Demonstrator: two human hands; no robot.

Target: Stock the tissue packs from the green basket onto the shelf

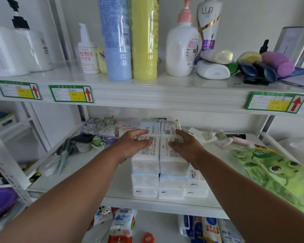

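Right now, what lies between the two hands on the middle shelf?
In the head view, the stacked tissue packs fill the stretch between the left hand and right hand, both touching them.

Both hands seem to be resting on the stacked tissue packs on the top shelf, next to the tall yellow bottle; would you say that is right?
Not quite. In the head view, the left hand and right hand rest on the tissue packs on the middle shelf. The yellow bottle stands on the shelf above.
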